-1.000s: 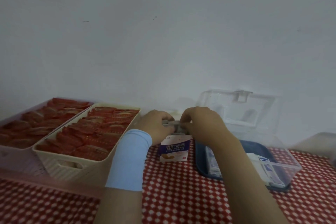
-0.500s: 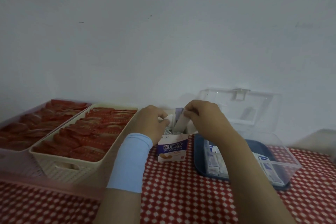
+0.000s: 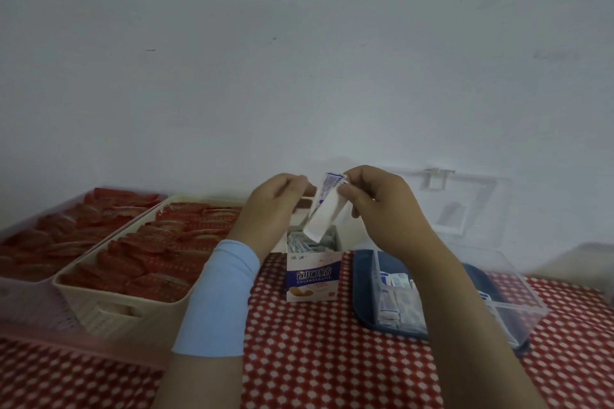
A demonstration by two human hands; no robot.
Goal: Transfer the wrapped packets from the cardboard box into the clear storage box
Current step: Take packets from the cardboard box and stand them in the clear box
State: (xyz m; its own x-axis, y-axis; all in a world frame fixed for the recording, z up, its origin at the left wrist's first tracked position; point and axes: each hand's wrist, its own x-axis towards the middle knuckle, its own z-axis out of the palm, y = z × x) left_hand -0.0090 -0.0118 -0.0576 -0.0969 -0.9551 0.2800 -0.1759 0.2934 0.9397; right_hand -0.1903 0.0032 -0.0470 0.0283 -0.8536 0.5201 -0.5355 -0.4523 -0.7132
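A small white and purple cardboard box (image 3: pixel 312 279) stands open on the checked cloth, with several wrapped packets (image 3: pixel 307 244) inside. Above it my right hand (image 3: pixel 378 206) pinches a stack of white packets (image 3: pixel 325 209) that hangs tilted over the box. My left hand (image 3: pixel 272 206) is curled at the box's left flap, its fingertips close to the stack; whether it grips the flap is hidden. To the right sits the clear storage box (image 3: pixel 518 285) with a blue base and its lid raised, holding several packets (image 3: pixel 397 302) at its left end.
Two baskets full of red packets stand at the left: a cream one (image 3: pixel 109 305) and a pink one (image 3: pixel 20 302). A white wall rises close behind everything. My right forearm crosses over the storage box's near left corner.
My right hand has lifted the stack of packets up out of the cardboard box. My left hand rose slightly with it. The view has tilted a little.
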